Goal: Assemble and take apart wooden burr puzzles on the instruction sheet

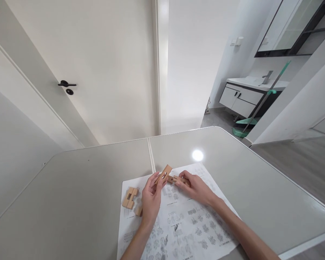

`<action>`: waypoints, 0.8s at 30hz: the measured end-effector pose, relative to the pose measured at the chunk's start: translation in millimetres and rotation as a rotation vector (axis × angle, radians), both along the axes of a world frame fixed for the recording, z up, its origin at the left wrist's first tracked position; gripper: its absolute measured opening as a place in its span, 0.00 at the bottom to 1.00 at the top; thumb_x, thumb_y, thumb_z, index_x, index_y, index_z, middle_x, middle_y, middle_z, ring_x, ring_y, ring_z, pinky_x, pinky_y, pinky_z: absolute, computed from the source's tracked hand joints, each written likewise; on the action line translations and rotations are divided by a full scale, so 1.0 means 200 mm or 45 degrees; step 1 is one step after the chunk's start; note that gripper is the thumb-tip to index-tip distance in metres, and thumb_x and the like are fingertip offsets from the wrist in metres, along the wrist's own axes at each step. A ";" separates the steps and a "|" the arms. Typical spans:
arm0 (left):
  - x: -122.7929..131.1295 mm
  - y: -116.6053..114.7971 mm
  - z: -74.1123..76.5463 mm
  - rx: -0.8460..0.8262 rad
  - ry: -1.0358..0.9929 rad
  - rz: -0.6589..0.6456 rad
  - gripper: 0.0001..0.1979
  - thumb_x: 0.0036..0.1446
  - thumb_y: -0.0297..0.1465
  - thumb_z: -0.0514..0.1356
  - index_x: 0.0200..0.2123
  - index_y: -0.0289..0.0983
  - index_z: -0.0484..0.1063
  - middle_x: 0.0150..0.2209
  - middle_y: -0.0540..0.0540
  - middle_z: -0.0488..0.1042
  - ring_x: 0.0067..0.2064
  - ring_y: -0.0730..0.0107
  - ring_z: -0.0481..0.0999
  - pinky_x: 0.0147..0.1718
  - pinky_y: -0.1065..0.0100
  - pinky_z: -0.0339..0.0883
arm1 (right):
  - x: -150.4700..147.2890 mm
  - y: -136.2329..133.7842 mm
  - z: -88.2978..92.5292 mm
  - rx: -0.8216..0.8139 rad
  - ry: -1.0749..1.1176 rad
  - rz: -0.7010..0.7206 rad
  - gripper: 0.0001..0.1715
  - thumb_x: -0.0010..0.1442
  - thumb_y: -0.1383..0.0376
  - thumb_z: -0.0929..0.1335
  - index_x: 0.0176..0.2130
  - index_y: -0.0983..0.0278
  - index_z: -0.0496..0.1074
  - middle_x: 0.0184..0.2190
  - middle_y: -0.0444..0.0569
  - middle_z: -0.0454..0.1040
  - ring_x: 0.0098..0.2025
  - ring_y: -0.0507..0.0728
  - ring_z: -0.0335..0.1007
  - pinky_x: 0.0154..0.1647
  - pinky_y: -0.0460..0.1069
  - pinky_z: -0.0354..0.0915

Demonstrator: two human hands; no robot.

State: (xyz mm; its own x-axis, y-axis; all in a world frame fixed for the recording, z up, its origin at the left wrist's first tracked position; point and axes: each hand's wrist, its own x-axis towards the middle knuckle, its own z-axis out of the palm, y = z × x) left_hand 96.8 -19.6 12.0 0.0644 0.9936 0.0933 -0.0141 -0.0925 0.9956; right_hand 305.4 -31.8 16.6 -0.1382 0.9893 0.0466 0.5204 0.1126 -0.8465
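Note:
My left hand [152, 195] is closed around a wooden puzzle piece [166, 170] with a slot in it, tilted up above the printed sheet. In my right hand [195, 186] is another notched wooden puzzle piece [176, 178], pinched between thumb and fingers. Its left end comes close to the piece on the left; whether the two touch I cannot tell. On the sheet to the left lie notched wooden blocks [128, 203] set together. One more wooden block [138, 210] sits partly hidden behind my left wrist.
The large paper sheet [178, 234] with printed diagrams lies under both hands on a grey table [70, 202]. A seam [151, 155] crosses the tabletop. Beyond stand a closed door [111, 72], a washbasin cabinet [241, 97] and a green broom and dustpan [241, 133].

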 end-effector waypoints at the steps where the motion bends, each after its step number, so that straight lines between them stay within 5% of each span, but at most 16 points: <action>1: 0.00 0.00 0.00 0.009 0.021 0.003 0.19 0.70 0.42 0.58 0.58 0.39 0.69 0.59 0.37 0.77 0.54 0.55 0.82 0.55 0.57 0.78 | -0.01 -0.01 0.02 -0.004 0.078 0.045 0.21 0.71 0.45 0.61 0.38 0.58 0.67 0.26 0.43 0.68 0.27 0.56 0.59 0.29 0.50 0.54; 5: 0.01 -0.03 0.00 0.038 0.137 0.020 0.19 0.69 0.41 0.59 0.58 0.42 0.71 0.59 0.41 0.77 0.58 0.58 0.80 0.57 0.60 0.76 | -0.08 -0.03 0.04 0.022 0.267 0.089 0.23 0.73 0.46 0.57 0.39 0.59 0.66 0.28 0.43 0.66 0.28 0.56 0.56 0.30 0.50 0.54; 12: 0.02 -0.07 0.00 0.206 0.346 0.024 0.17 0.70 0.39 0.58 0.59 0.46 0.72 0.59 0.46 0.78 0.57 0.61 0.80 0.56 0.61 0.76 | -0.14 -0.03 -0.01 0.022 0.360 -0.105 0.22 0.72 0.45 0.60 0.40 0.59 0.66 0.22 0.39 0.58 0.24 0.54 0.51 0.27 0.49 0.49; 19: 0.02 -0.08 -0.04 0.488 0.657 0.017 0.17 0.71 0.34 0.56 0.61 0.49 0.70 0.57 0.50 0.79 0.53 0.62 0.83 0.52 0.60 0.79 | -0.17 -0.04 0.01 -0.014 0.459 -0.118 0.25 0.70 0.42 0.62 0.37 0.58 0.64 0.22 0.39 0.59 0.24 0.54 0.51 0.26 0.49 0.49; 24: 0.00 -0.06 -0.02 0.561 0.737 0.118 0.19 0.71 0.34 0.55 0.63 0.51 0.68 0.57 0.51 0.79 0.52 0.62 0.83 0.51 0.60 0.80 | -0.16 -0.03 0.06 -0.163 0.675 -0.019 0.26 0.70 0.40 0.60 0.44 0.58 0.67 0.23 0.38 0.59 0.22 0.53 0.51 0.25 0.49 0.52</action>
State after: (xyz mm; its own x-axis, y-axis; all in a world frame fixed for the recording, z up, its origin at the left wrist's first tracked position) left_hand 97.5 -30.7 7.2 0.1420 0.8755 0.4619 0.5304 -0.4612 0.7113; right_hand 273.1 -38.5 28.9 -0.1143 0.9933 -0.0150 0.0195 -0.0129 -0.9997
